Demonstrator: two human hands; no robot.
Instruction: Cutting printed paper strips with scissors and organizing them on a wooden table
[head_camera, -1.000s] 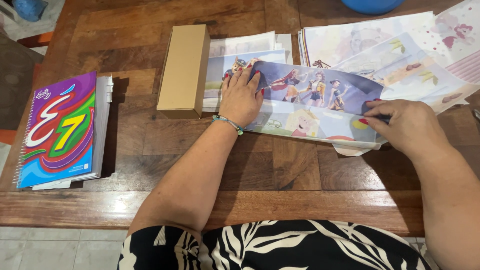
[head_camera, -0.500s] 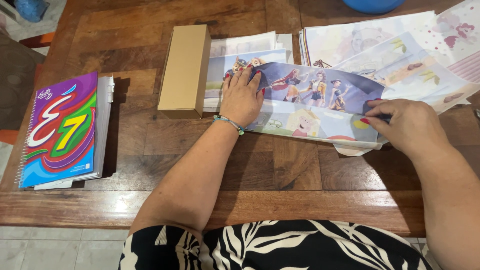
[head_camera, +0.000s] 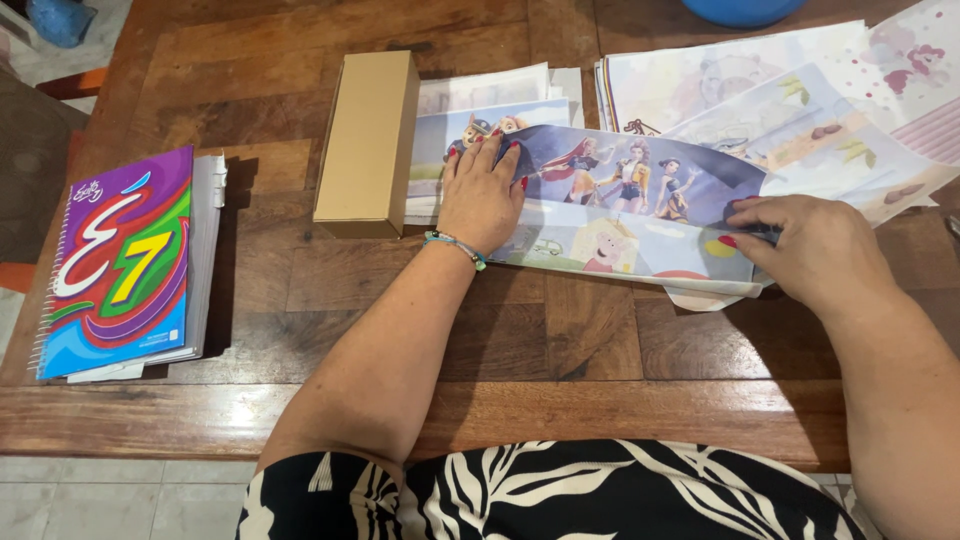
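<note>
Evidently thin and floppy, the cartoon-printed paper sheet (head_camera: 630, 215) lay mid-counter (head_camera: 560, 330). The left hand (head_camera: 482, 195) pressed it flat, fingers spread; the right hand (head_camera: 810, 250) seemingly pinched its right edge, best gripped by edges, right of a cardboard box (head_camera: 368, 140).
</note>
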